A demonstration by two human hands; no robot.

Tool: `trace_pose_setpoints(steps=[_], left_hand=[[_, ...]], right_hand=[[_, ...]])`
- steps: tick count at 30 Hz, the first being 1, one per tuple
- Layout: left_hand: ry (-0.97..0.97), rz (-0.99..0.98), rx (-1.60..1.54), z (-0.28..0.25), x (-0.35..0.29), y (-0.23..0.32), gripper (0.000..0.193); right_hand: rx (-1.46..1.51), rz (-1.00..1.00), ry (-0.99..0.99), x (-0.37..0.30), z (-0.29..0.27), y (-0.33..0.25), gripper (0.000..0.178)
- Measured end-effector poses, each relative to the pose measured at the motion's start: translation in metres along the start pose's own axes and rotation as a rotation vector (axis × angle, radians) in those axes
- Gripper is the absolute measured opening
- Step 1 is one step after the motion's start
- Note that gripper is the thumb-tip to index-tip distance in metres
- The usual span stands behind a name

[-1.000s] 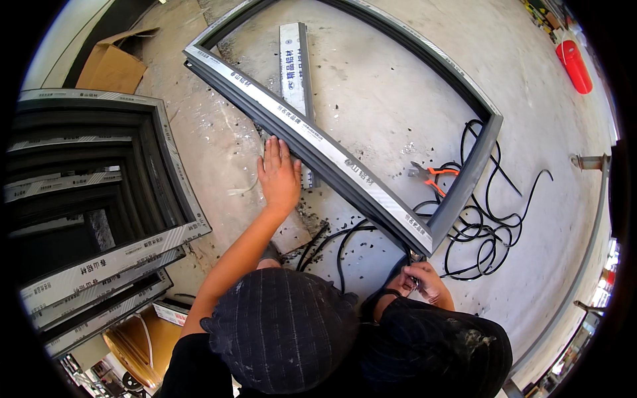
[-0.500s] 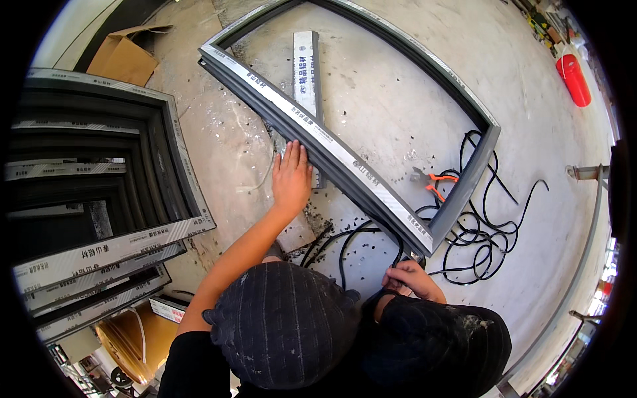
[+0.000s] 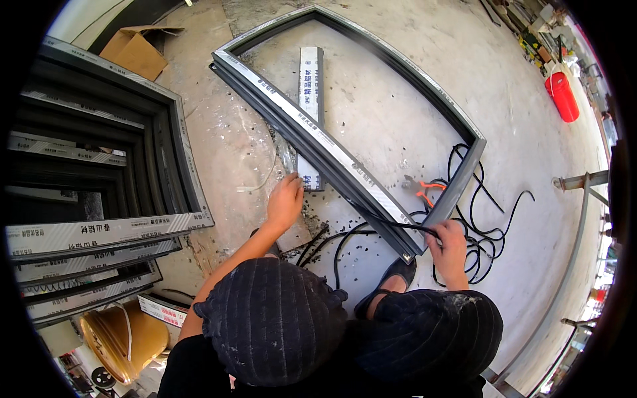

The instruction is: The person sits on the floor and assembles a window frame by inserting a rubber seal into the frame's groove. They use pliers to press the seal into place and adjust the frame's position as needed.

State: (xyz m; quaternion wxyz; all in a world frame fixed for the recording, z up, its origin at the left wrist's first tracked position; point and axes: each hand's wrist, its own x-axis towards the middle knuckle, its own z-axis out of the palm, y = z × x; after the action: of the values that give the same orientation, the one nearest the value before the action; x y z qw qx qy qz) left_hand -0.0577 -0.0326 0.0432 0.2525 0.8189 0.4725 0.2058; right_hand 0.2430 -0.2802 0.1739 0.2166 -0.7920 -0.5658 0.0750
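A grey window frame [image 3: 332, 142] with printed white film lies tilted across the floor. Its near corner rests close to my shoe [image 3: 398, 273]. Beside that corner, my right hand [image 3: 449, 249] is closed on a black rubber strip [image 3: 398, 223]. The strip crosses the frame's near side from the hand and runs back toward the left. My left hand [image 3: 285, 202] is off the frame, fingers loosely bent with nothing visible in them. It is by the lower end of a film-wrapped profile piece [image 3: 309, 86], part of which passes under the frame.
Orange-handled pliers [image 3: 424, 189] lie inside the frame's right corner. Loops of black strip [image 3: 491, 232] spread to the right. Stacked frames [image 3: 106, 229] stand left, near a yellow bucket [image 3: 126, 338]. A cardboard box [image 3: 136, 56] and a red bucket [image 3: 561, 96] stand farther off.
My left hand has come off the frame and drawn back toward me. My right hand has moved up and right, pulling the black strip across the frame's near corner.
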Motion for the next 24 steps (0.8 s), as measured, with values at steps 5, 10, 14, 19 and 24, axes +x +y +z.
trace_pose_setpoints(steps=[5,10,14,19,24], left_hand=[[-0.012,-0.062,-0.084,-0.009,0.016,0.013,0.028],[0.095,-0.038,-0.093,-0.037,0.041,0.02,0.036],[0.12,0.009,-0.023,-0.023,0.078,0.024,0.046],[0.09,-0.079,-0.136,0.006,0.094,0.024,0.055],[0.056,-0.172,-0.274,-0.002,0.102,0.014,0.057]], right_hand=[[0.012,-0.148,-0.12,0.014,0.025,0.028,0.028],[-0.022,-0.142,-0.276,0.035,0.052,0.023,0.025],[-0.06,-0.102,-0.319,0.038,0.052,0.027,0.025],[-0.028,-0.044,-0.367,0.043,0.056,0.022,0.026],[-0.028,0.098,-0.471,0.058,0.062,-0.019,0.025]])
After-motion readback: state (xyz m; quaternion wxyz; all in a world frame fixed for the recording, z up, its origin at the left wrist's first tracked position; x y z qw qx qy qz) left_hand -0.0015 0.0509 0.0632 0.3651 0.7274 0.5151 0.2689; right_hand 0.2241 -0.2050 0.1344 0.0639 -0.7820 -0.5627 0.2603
